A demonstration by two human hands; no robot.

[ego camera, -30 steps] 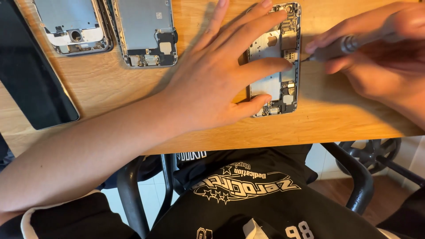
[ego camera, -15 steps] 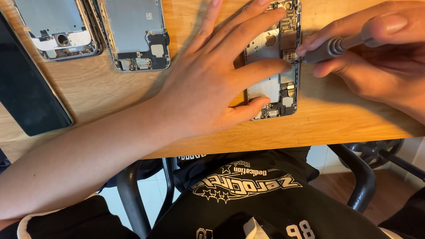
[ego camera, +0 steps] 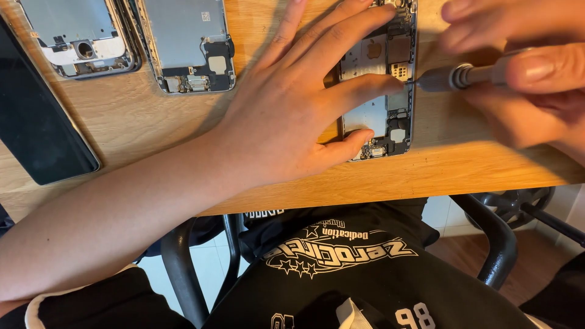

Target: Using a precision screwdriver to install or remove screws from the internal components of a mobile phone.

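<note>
Head view: wooden desk (ego camera: pixel 152 140) is carrying an opened phone chassis (ego camera: pixel 381 79) near its front edge. Left hand (ego camera: pixel 292 109) is lying flat, fingers spread, pinning the chassis. Right hand (ego camera: pixel 524 79) is pinching a small screwdriver (ego camera: pixel 457 76), tip at the chassis edge. Risk: tip slipping could be gouging components.

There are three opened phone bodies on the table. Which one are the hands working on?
The rightmost phone body: the left hand lies flat on it and the right hand points a screwdriver at its edge. The two others lie untouched at top left.
</note>
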